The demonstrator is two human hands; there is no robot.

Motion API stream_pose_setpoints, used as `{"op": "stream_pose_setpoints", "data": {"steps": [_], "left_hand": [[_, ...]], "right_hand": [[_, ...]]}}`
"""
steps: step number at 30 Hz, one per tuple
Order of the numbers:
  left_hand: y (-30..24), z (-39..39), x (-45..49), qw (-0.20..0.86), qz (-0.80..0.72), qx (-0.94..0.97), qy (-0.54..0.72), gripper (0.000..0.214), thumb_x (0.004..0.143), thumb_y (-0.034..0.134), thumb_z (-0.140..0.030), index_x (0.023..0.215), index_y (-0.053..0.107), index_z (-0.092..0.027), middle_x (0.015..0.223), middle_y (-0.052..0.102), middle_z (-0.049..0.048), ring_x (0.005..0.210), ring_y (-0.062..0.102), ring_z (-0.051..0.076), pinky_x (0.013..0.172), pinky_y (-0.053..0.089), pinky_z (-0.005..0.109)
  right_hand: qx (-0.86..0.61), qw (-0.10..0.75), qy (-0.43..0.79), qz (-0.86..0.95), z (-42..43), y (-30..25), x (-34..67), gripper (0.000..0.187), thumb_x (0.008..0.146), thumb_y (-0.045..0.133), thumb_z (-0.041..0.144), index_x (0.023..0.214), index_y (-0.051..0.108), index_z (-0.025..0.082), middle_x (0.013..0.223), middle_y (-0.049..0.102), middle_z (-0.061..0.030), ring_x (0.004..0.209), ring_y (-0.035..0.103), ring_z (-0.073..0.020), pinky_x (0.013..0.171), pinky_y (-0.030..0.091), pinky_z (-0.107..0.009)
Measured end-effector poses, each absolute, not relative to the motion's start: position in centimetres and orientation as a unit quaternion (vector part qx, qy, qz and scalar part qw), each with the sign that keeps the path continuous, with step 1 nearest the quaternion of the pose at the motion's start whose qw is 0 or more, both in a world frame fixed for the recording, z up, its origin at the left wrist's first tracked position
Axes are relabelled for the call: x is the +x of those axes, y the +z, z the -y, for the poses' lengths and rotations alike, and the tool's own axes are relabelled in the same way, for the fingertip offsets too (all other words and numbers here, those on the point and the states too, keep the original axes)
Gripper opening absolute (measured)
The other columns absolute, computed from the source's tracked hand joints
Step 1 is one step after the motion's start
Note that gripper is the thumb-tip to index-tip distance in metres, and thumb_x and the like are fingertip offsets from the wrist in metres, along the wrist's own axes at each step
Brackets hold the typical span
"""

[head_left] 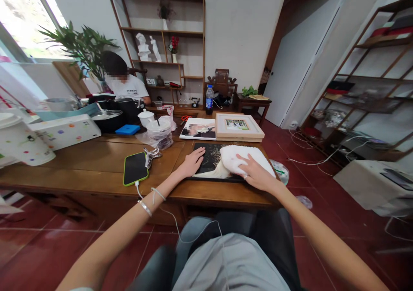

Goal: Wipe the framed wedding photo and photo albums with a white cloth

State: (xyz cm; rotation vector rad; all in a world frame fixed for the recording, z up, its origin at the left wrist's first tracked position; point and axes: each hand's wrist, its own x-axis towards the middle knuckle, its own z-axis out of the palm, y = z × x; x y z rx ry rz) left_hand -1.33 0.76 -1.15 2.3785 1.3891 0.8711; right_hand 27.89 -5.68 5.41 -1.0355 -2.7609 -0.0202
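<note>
A dark picture panel [211,160] lies flat near the front edge of the wooden table [97,162]. My left hand [192,163] rests flat on its left edge, fingers stretched out. My right hand [254,173] presses a white cloth [240,157] onto the panel's right part, fingers curled over the cloth. A ring shows on one right finger and bracelets circle my left wrist.
A green-cased phone [135,167] on a charging cable lies left of the panel. Behind are a wooden picture frame [238,127], a photo print [198,130], a plastic-bagged container [158,132], a water bottle [209,99] and pots. Another person [124,82] sits at the far side. Shelves stand behind and right.
</note>
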Motion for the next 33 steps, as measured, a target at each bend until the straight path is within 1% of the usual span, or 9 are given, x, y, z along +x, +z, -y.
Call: {"op": "stream_pose_setpoints", "data": {"steps": [3,6,8,12,17,21,23,28,33], "left_hand": [[-1.2,-0.7,-1.3,0.128,-0.475,0.815,0.307,0.044,0.089,0.032,-0.030,0.127,0.049,-0.015,0.140,0.040,0.0087,0.131,0.033,0.021,0.107,0.029,0.045],[-1.3,-0.7,-1.3,0.128,-0.473,0.813,0.315,0.045,0.090,0.032,-0.031,0.127,0.049,-0.015,0.140,0.040,0.0089,0.131,0.033,0.022,0.107,0.029,0.045],[-1.4,-0.7,-1.3,0.127,-0.472,0.813,0.316,0.044,0.090,0.031,-0.032,0.127,0.049,-0.016,0.140,0.040,0.0085,0.131,0.033,0.021,0.107,0.028,0.046],[-1.4,-0.8,-1.4,0.128,-0.473,0.815,0.309,0.043,0.090,0.031,-0.031,0.127,0.049,-0.018,0.140,0.040,0.0075,0.131,0.033,0.021,0.107,0.028,0.046],[-1.5,-0.9,-1.4,0.126,-0.474,0.818,0.301,0.045,0.090,0.031,-0.032,0.128,0.048,-0.015,0.141,0.038,0.0092,0.132,0.032,0.022,0.107,0.028,0.046],[-1.5,-1.0,-1.4,0.125,-0.469,0.818,0.308,0.044,0.090,0.031,-0.032,0.128,0.048,-0.016,0.140,0.039,0.0083,0.132,0.033,0.021,0.106,0.029,0.045],[-1.6,-1.0,-1.5,0.124,-0.470,0.819,0.305,0.045,0.090,0.031,-0.032,0.128,0.048,-0.016,0.140,0.040,0.0080,0.131,0.033,0.021,0.107,0.029,0.045],[-1.5,-0.9,-1.4,0.122,-0.473,0.818,0.303,0.045,0.090,0.030,-0.032,0.128,0.048,-0.015,0.140,0.039,0.0082,0.131,0.033,0.021,0.107,0.028,0.045],[-1.4,-0.8,-1.4,0.125,-0.476,0.815,0.306,0.044,0.090,0.031,-0.031,0.127,0.049,-0.017,0.140,0.040,0.0074,0.131,0.033,0.021,0.107,0.028,0.045]], "right_hand": [[-0.337,0.084,0.014,0.938,9.0,6.1,27.6,0.026,0.073,0.044,0.005,0.090,0.059,0.016,0.127,0.052,-0.0155,0.136,0.021,-0.0232,0.109,0.013,-0.053],[-0.328,0.072,0.025,0.941,10.8,6.5,27.3,0.029,0.070,0.046,0.004,0.093,0.060,0.015,0.129,0.050,-0.0170,0.136,0.020,-0.0233,0.109,0.014,-0.053],[-0.330,0.071,0.026,0.941,10.7,6.6,27.0,0.031,0.069,0.047,0.004,0.095,0.060,0.015,0.130,0.050,-0.0173,0.136,0.021,-0.0238,0.109,0.015,-0.053],[-0.349,0.091,0.011,0.933,7.5,6.2,26.3,0.031,0.074,0.045,0.006,0.098,0.062,0.016,0.124,0.055,-0.0144,0.132,0.030,-0.0246,0.107,0.019,-0.052],[-0.398,0.115,-0.027,0.910,1.4,6.0,25.2,0.031,0.080,0.045,0.010,0.104,0.062,0.017,0.122,0.057,-0.0111,0.122,0.042,-0.0276,0.102,0.029,-0.048],[-0.421,0.117,-0.051,0.898,-1.8,6.1,24.5,0.031,0.085,0.043,0.017,0.110,0.061,0.016,0.120,0.059,-0.0127,0.112,0.050,-0.0283,0.098,0.031,-0.046],[-0.419,0.116,-0.055,0.899,-2.1,5.9,24.5,0.030,0.085,0.043,0.018,0.109,0.062,0.015,0.123,0.057,-0.0140,0.115,0.048,-0.0287,0.099,0.029,-0.048],[-0.390,0.108,-0.032,0.914,1.1,5.3,24.8,0.034,0.077,0.045,0.010,0.107,0.062,0.014,0.129,0.051,-0.0169,0.128,0.035,-0.0271,0.104,0.023,-0.052],[-0.344,0.096,0.014,0.934,7.7,6.0,25.0,0.036,0.071,0.048,0.007,0.101,0.064,0.018,0.126,0.054,-0.0140,0.131,0.031,-0.0254,0.106,0.019,-0.053]]}}
